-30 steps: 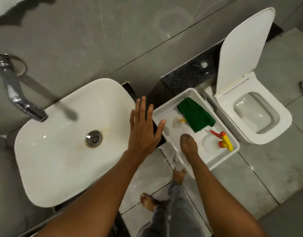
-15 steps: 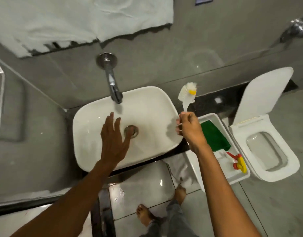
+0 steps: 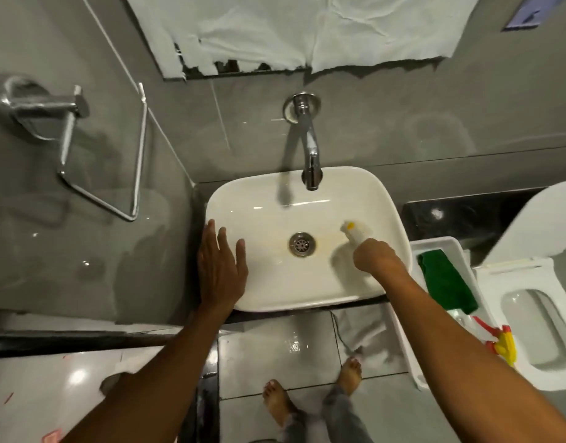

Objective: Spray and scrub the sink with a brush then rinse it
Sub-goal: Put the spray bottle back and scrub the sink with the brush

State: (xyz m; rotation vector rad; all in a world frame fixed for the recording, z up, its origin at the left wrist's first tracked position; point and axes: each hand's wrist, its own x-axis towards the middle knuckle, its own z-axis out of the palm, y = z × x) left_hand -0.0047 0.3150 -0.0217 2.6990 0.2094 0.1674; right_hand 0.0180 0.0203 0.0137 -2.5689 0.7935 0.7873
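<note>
Right hand (image 3: 376, 259) fisted round brush (image 3: 355, 232), centre-right, bristles down for scrubbing sink (image 3: 364, 187); left hand (image 3: 220, 270) splayed flat on rim, bracing.

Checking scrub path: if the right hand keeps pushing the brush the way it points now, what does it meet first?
The right hand aims the brush up-left across the sink. Probably bare basin first, passing just above the drain, then the back wall below the tap. Depth is unclear.

Head cam, looks steeply down onto sink (image 3: 380, 199), close, wall faucet (image 3: 309, 148) at top
</note>
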